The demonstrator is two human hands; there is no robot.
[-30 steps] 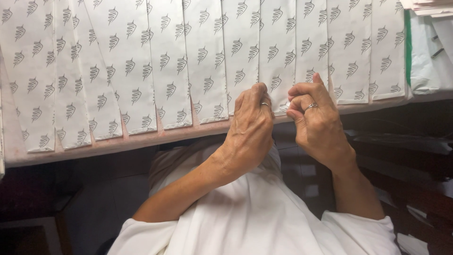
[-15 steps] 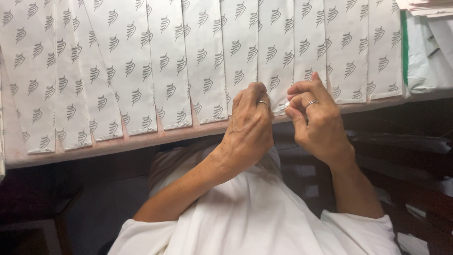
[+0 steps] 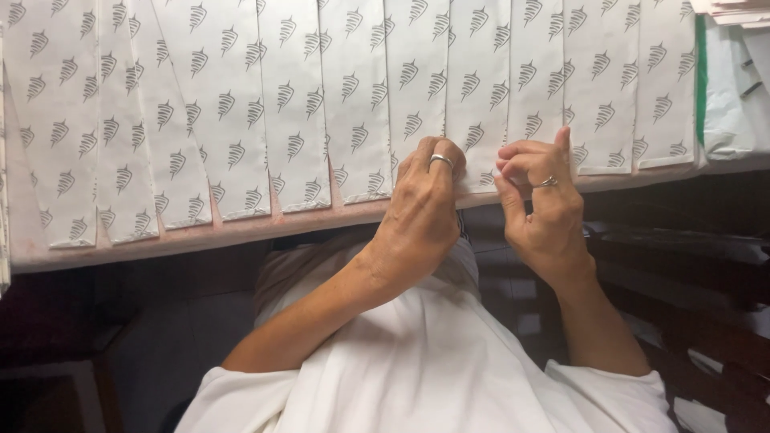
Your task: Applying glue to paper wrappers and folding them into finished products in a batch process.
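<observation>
A row of long white paper strips (image 3: 241,120) printed with small grey leaf marks lies side by side, overlapping, across a pinkish table. Both hands meet at the lower end of one paper strip (image 3: 480,112) right of centre. My left hand (image 3: 417,212), with a ring on one finger, curls its fingers over that strip's bottom edge. My right hand (image 3: 544,204), also ringed, pinches the same edge between thumb and bent fingers, its fingertips almost touching my left hand. The strip's very end is hidden behind my fingers.
The pinkish table edge (image 3: 241,228) runs left to right just below the strips. A white bag with a green edge (image 3: 726,96) and a paper stack (image 3: 738,10) lie at the far right. Dark shelves (image 3: 682,265) sit under the table. My white shirt (image 3: 433,369) fills the bottom.
Both hands stay at the same strip's lower edge. My right hand's fingers have shifted slightly; the strips have not moved.
</observation>
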